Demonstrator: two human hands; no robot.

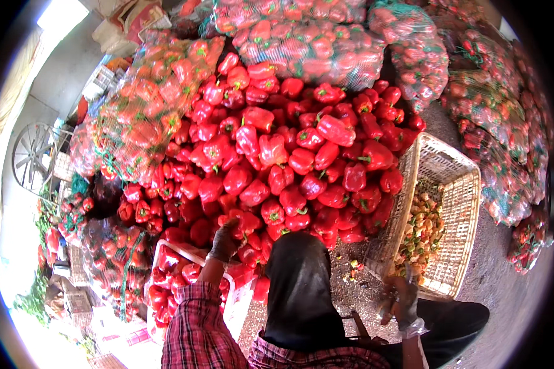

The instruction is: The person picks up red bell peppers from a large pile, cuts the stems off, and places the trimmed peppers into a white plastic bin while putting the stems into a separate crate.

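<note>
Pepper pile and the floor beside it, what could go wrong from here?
The pepper pile is loose, and the left hand touches a pepper near its front edge, so others might roll down. Scraps lie on the floor beside the tan basket, so a foot could slip.

Peppers (292,161) red — plaid sleeve (197,335) pink and dark, knee (298,286) black — crate (465,230) cream, pieces (421,230) green and orange.
</note>
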